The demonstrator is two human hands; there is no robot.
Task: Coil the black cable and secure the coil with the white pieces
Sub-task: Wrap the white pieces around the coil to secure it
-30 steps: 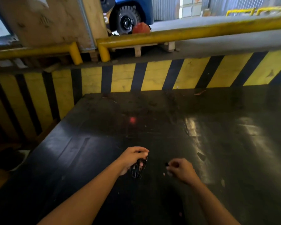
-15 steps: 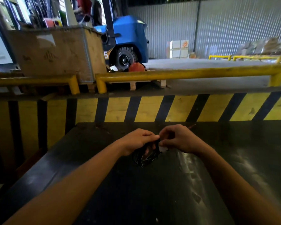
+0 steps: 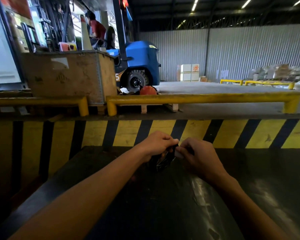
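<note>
Raised since before, left hand [image 3: 156, 144] clenches the black cable [image 3: 160, 161] coil beneath its fingers (right hand [image 3: 199, 156] pinches alongside).

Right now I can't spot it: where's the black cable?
Centre of the head view, the black cable hangs bunched between the left hand and right hand, above the dark table.

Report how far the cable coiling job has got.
Done, it seems: the black cable is already gathered into a small bundle. In hand: the left hand grips the bundle above the dark table, while the right hand pinches at its top, where something pale shows at the fingertips, perhaps a white piece. Left: no white piece can be seen fastened around the coil, so securing looks unfinished.
</note>
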